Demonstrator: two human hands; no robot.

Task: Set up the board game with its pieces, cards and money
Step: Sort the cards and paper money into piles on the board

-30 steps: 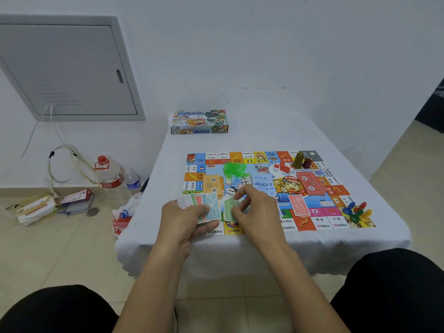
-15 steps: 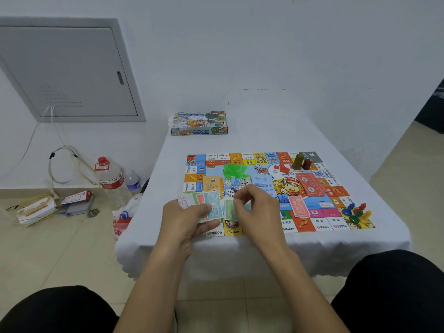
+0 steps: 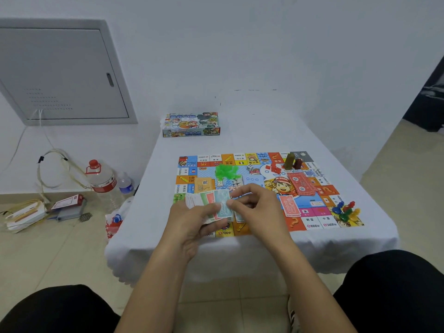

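Board game sheet [image 3: 310,203] lies flat on the desk [image 3: 264,138], directly beyond both hands. Left hand [image 3: 192,219] grips a fan of paper money [image 3: 211,203] over the near edge; right hand [image 3: 257,210], touching it, pinches the rightmost note, long axis pointing away.

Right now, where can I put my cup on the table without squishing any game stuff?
Bare tablecloth lies between the game box and the board, and along the strip left of the board. The board itself is crowded, and both hands work the money at its near edge.
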